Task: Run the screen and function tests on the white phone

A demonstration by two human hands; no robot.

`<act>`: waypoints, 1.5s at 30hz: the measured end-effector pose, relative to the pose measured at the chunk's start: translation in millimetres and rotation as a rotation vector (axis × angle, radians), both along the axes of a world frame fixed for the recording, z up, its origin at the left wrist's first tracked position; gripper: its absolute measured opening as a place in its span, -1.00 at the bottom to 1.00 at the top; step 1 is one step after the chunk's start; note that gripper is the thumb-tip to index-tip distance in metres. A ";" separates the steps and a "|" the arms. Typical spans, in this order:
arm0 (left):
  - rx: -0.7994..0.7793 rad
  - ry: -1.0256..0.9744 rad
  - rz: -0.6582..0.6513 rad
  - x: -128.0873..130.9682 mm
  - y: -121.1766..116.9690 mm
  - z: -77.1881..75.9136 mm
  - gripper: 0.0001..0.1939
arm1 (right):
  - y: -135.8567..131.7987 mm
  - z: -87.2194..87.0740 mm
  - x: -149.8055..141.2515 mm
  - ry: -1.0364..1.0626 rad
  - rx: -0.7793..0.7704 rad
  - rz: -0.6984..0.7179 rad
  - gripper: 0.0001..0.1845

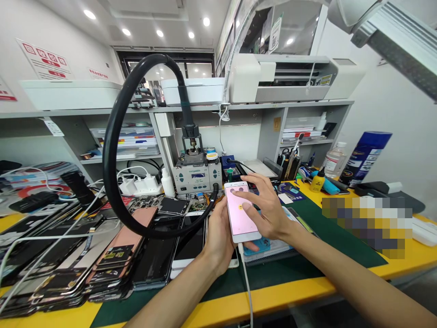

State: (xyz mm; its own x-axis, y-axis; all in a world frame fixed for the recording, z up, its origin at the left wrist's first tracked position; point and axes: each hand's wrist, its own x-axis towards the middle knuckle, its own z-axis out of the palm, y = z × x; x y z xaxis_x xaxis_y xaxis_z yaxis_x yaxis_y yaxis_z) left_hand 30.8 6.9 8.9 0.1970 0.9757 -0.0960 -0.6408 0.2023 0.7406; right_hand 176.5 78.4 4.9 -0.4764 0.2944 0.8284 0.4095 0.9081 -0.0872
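A white smartphone (236, 218) with a lit pink screen is held upright over the bench, tilted toward me. My left hand (220, 234) wraps round its left side and back, with fingertips showing below its lower right edge. Over the screen hovers or rests my right hand (266, 207), fingers spread and holding nothing; whether a fingertip touches the glass I cannot tell. A white charging cable (246, 282) runs from the phone's bottom edge down past the bench front. Under the hands lies a blue phone-shaped item (260, 246), partly hidden.
A thick black hose (111, 150) arches from a grey rework station (197, 177). Stacks of phone parts (112, 269) cover the left side of the green mat (344, 241). At right stand a blue spray can (365, 157), a clear bottle (334, 159) and a yellow bottle (317, 181). A lamp hangs above.
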 end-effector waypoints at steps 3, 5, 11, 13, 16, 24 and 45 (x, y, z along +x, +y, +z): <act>0.006 0.023 -0.022 -0.5 -0.8 0.0 -0.39 | -0.3 0.8 -0.2 -0.037 -0.019 -0.023 -0.59; 0.008 0.036 -0.049 -0.8 -1.3 -0.7 -0.36 | -0.8 1.6 -0.5 -0.058 -0.031 -0.038 -0.57; 0.019 0.042 -0.113 -0.1 -2.3 -2.5 -0.28 | -1.4 2.0 -1.0 -0.085 -0.044 -0.090 -0.54; 0.027 0.039 -0.121 -0.1 -2.1 -2.7 -0.28 | -1.0 1.6 -0.8 -0.090 -0.041 -0.099 -0.55; 0.023 0.038 -0.126 -0.5 -1.5 -3.3 -0.27 | -0.3 1.2 -0.6 -0.091 -0.033 -0.105 -0.54; 0.021 0.037 -0.128 0.1 -2.3 -3.2 -0.28 | 0.5 -0.1 -1.6 -0.105 -0.024 -0.114 -0.56; -0.002 0.026 -0.103 -1.7 -3.0 -0.8 -0.28 | -5.6 1.3 -2.6 -0.113 0.006 -0.005 -0.63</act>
State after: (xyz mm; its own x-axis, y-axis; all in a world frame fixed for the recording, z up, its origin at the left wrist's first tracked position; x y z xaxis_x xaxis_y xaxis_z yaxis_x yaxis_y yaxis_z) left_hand 29.1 3.8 8.1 0.2941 0.9501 -0.1041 -0.5969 0.2677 0.7564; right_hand 173.9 72.8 6.2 -0.5651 0.2926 0.7714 0.4209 0.9064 -0.0354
